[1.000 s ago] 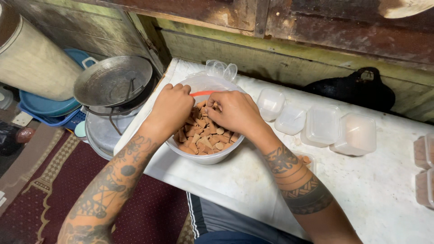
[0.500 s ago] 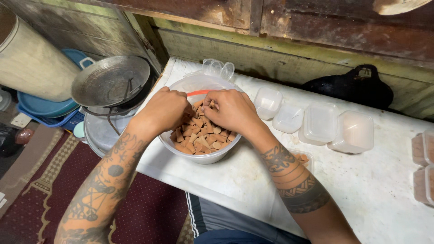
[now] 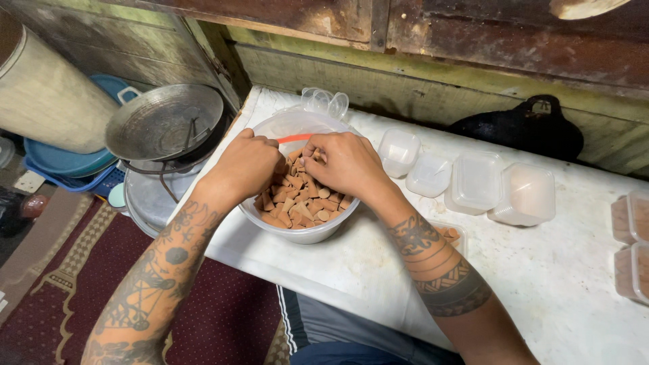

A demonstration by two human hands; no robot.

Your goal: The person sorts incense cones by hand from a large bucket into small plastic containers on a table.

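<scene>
Cones in bucket, under both hands' fingers

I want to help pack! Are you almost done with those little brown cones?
Two lidded clear boxes at the right edge already look filled. Both the left hand and the right hand are in the white plastic bucket, on the brown cones. Four clear boxes look unfilled, and the bucket holds plenty.
</scene>
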